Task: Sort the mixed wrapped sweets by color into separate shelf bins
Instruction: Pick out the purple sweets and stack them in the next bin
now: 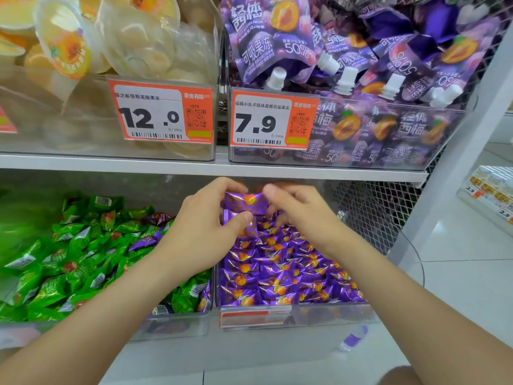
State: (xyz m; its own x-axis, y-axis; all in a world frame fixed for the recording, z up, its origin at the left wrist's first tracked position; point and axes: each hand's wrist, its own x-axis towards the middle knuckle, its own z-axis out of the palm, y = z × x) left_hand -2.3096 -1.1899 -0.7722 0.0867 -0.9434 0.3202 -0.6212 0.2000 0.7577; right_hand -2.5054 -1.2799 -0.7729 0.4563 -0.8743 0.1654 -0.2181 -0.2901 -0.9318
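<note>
**Two-level white shelf unit, four clear bins**

The upper shelf [111, 162] carries two bins side by side. The upper left bin [55, 129] holds pale jelly cups [144, 51] and the upper right bin [388, 102] holds purple pouches [266, 45]. Each front wall bears an orange price tag [158, 112]. On the level below, the lower left bin [172, 326] holds green sweets [55, 259] with a few purple ones mixed in. The lower right bin [333, 315], just beside it, holds purple sweets [277, 273]. One loose purple sweet [354, 339] lies on the pale surface [249, 354] in front.
</note>
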